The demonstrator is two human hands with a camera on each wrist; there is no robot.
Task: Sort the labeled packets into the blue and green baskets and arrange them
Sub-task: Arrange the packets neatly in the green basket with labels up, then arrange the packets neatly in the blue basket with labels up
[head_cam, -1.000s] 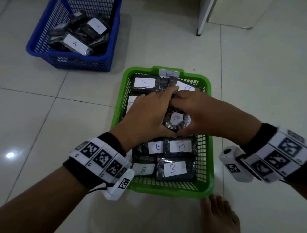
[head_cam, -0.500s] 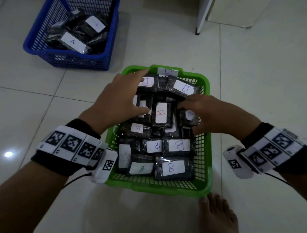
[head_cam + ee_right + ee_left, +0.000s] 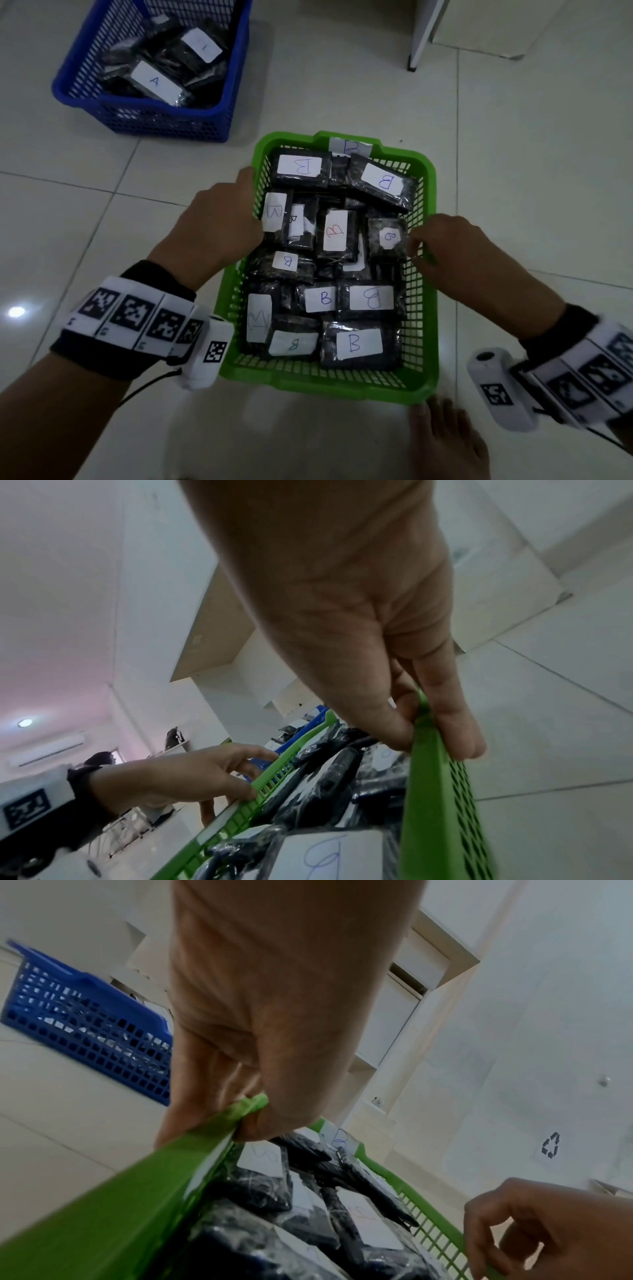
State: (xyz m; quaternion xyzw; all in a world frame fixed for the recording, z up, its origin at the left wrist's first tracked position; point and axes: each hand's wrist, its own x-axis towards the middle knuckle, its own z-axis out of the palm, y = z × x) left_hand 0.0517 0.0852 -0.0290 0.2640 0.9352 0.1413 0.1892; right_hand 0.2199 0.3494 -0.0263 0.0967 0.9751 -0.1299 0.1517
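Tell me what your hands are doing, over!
Left hand grips the green basket by its left rim, right hand pinches the right rim. B packets packed inside. Nothing blocking; blue basket sits apart, far left.

A green basket (image 3: pixel 430 274) with lattice walls is seen holding black packets (image 3: pixel 371 185) with white labels lettered B in blue, one in red (image 3: pixel 335 230). A blue lattice basket (image 3: pixel 178 116) holds black packets, one labelled A (image 3: pixel 156 82). White wristbands (image 3: pixel 137 313) printed with black square codes are worn. The floor (image 3: pixel 531 171) is tiled white.
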